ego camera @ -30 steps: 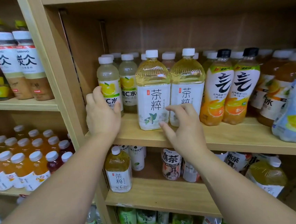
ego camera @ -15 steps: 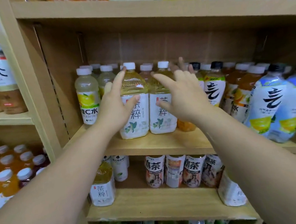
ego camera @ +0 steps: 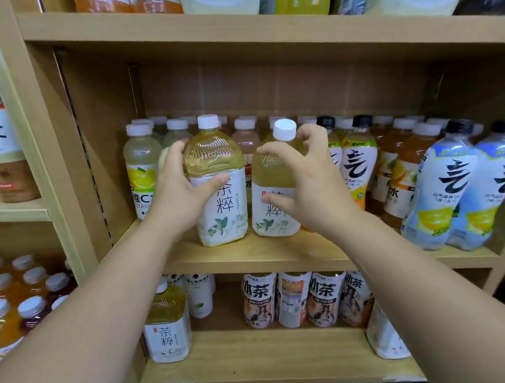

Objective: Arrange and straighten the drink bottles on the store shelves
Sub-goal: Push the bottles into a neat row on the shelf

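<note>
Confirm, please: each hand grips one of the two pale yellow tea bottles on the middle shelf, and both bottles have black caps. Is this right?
One detail is wrong. In the head view the left hand grips the left tea bottle and the right hand the right tea bottle on the middle shelf, but the left cap and the right cap are white, not black.

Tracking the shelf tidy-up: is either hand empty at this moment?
No, the left hand grips the left tea bottle and the right hand grips the right tea bottle on the middle shelf.
</note>
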Demonstrator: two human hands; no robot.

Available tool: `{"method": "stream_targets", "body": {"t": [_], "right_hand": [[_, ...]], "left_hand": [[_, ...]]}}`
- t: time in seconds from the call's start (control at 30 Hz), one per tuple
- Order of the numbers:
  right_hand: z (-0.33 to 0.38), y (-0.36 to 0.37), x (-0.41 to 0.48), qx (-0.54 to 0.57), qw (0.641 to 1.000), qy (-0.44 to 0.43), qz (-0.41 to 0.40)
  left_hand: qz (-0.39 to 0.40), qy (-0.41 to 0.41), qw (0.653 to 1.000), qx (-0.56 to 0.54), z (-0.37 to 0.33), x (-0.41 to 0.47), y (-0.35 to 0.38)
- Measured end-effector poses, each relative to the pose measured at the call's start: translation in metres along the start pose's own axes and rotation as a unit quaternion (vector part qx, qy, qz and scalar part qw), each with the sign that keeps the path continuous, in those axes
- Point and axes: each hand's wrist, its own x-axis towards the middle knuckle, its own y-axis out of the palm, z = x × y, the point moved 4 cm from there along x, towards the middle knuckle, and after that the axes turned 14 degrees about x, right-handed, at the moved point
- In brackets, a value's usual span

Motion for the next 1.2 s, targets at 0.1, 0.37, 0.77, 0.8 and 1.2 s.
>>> {"method": "stream_targets", "body": {"t": [0.1,0.37,0.77,0.8,1.2], "right_hand": [[0.001,0.002,-0.008,0.010,1.000,-0.024,-0.004],[0.006,-0.002,-0.015,0.034,0.999,-0.003,0.039],[0.012,-0.033,-0.047,0.115,0.992,0.007,-0.046],[0.008,-0.038,-0.049,0.129,0.990,0.025,-0.048],[-0.039,-0.136,-0.114,0.181,0.964,0.142,-0.137]], "left_hand": [[0.047,-0.003,0.998,-0.039,0.001,0.000,0.003],[0.072,-0.008,0.989,-0.127,0.005,-0.010,0.001],[0.009,0.003,0.988,-0.152,0.010,-0.032,-0.013],[0.001,0.000,0.989,-0.149,0.008,-0.033,-0.013],[0.044,0.067,0.976,-0.201,-0.085,-0.081,0.027]]}}
